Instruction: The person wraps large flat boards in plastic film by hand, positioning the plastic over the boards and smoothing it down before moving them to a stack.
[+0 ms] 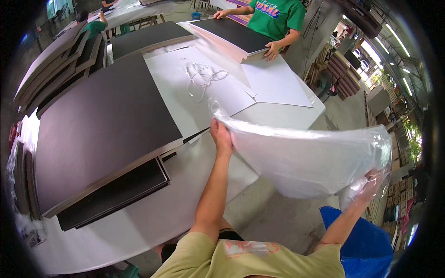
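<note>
Plastic film [301, 160] sags, glossy, crinkled.

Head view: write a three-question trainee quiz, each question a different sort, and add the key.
1. True or false: the left hand and right hand both hold the clear plastic.
2. What lies on the white sheet?
a) a hammer
b) a tangled white cord
c) a red cup
3. Fill in: the co-worker with hands on a dark-topped stack wears a ___ shirt.

Key: 1. True; 2. b; 3. green.
</note>
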